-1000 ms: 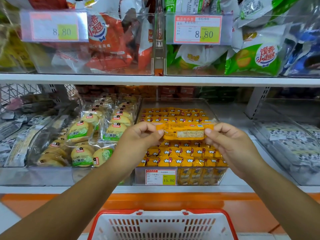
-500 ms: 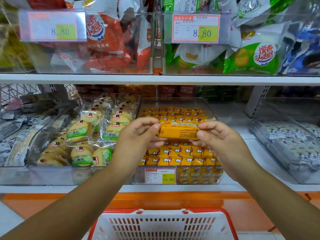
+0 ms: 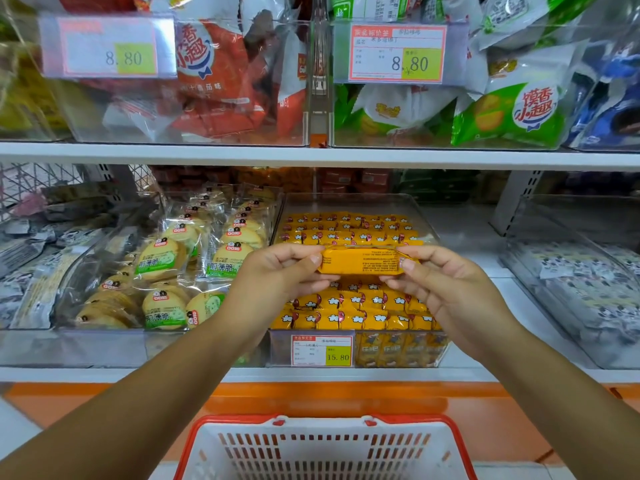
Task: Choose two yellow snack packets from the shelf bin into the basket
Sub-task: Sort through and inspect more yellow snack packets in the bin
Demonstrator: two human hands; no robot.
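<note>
A yellow snack packet (image 3: pixel 360 260) is held level above the clear shelf bin (image 3: pixel 353 202), its printed back facing me. My left hand (image 3: pixel 277 275) pinches its left end and my right hand (image 3: pixel 440 282) pinches its right end. The bin below holds several rows of the same yellow packets (image 3: pixel 349 308). The red and white basket (image 3: pixel 325 448) sits low in the middle of the view, under my arms, and its visible part holds nothing.
A bin of round biscuit packs (image 3: pixel 166 271) stands left of the yellow bin, and a bin of black-and-white packets (image 3: pixel 581 289) stands to the right. The upper shelf (image 3: pixel 311 155) carries bins of red and green bags. A price tag (image 3: pixel 322 349) reads 15.80.
The packet has been tilted and turned between both hands, and it has come up a little; my fingers have shifted along its ends.
</note>
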